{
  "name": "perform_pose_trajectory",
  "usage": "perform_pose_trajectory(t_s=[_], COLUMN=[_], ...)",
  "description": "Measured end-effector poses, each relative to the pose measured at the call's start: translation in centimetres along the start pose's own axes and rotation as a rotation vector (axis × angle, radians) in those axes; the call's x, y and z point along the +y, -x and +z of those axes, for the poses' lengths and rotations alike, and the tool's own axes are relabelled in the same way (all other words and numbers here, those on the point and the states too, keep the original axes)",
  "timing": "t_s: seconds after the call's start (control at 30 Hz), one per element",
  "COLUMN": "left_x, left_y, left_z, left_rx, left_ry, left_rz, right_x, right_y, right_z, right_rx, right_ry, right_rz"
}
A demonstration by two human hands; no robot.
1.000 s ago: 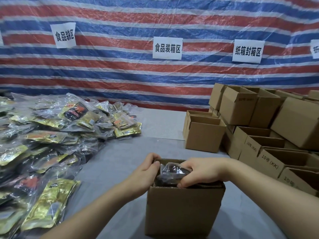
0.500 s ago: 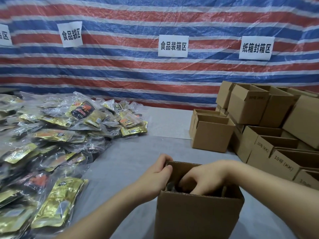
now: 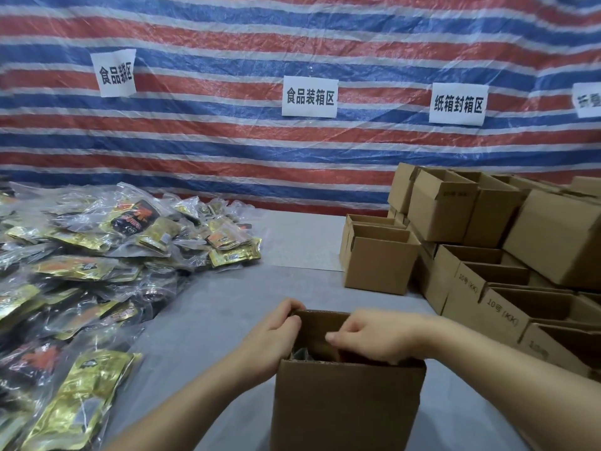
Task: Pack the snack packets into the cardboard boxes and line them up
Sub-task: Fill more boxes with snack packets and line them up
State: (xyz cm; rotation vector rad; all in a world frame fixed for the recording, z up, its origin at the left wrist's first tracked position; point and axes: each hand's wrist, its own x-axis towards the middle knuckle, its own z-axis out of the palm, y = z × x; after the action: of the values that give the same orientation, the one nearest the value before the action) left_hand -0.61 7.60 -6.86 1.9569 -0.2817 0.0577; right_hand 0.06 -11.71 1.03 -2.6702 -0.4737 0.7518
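Our left hand [image 3: 271, 336] gripped the cardboard box [image 3: 348, 405] at its left rim. Our right hand [image 3: 374, 341] curled down inside, over the snack packet [image 3: 300, 354]; couldn't tell whether that grip held it.

Matt brown cardboard box [image 3: 344, 405]; glossy, crinkled plastic packets [image 3: 97, 255] at nine o'clock; matt grey tabletop [image 3: 208, 320]; shiny woven tarp [image 3: 292, 43].

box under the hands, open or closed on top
Open. The cardboard box shows its inside wall, a dark packet sits inside, and the right hand reaches into it.
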Motion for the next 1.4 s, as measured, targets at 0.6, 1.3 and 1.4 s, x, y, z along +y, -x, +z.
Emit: perform_pose_trajectory(t_s=[0.6,1.3,1.4], left_x=[0.4,-6.6,-7.8], left_y=[-7.7,-22.5,-25.3], left_z=[6.7,14.7,14.7], left_rx=[0.262,0.044,0.074], left_ry=[-0.105,-0.032,-0.034], left_rz=[-0.001,-0.030,-0.035], right_x=[12.1,21.8,22.4], right_y=[-0.3,-15.4,-18.1], right_z=[-0.2,-2.5,-3.8], right_rx=[0.608,1.034,1.054], right_ry=[0.282,-0.795,-0.824], right_rz=[0.091,0.269,0.250])
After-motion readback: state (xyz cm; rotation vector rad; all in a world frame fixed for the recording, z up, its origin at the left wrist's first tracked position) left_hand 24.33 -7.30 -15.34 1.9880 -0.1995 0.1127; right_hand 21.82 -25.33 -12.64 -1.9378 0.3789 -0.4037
